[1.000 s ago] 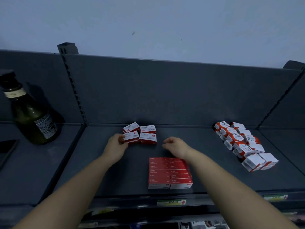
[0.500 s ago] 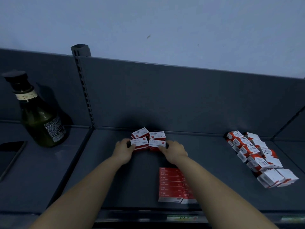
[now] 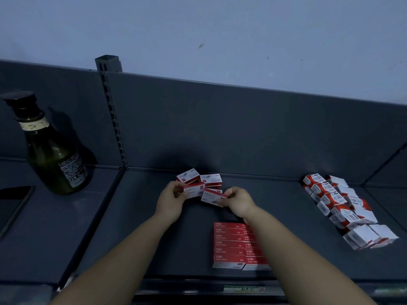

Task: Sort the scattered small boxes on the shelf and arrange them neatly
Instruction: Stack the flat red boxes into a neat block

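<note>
Small red-and-white boxes lie on a dark grey shelf [image 3: 141,234]. My left hand [image 3: 170,201] grips one small box [image 3: 193,190] near the shelf's back. My right hand [image 3: 239,202] pinches another small box [image 3: 211,197], tilted and lifted a little. Two more boxes [image 3: 210,179] lie behind them against the back panel. A neat red block of boxes [image 3: 231,245] lies near the front edge, partly under my right forearm. A long jumbled row of boxes [image 3: 339,205] runs along the right.
A dark green glass bottle [image 3: 52,159] stands on the neighbouring shelf section at the left, beside a black phone [image 3: 13,203]. A slotted upright post [image 3: 112,115] divides the sections. The grey back panel [image 3: 242,128] rises behind the boxes.
Both hands moved onto the front two boxes of the small group and took hold of one each; the right box now sits tilted and raised. The view shifted left.
</note>
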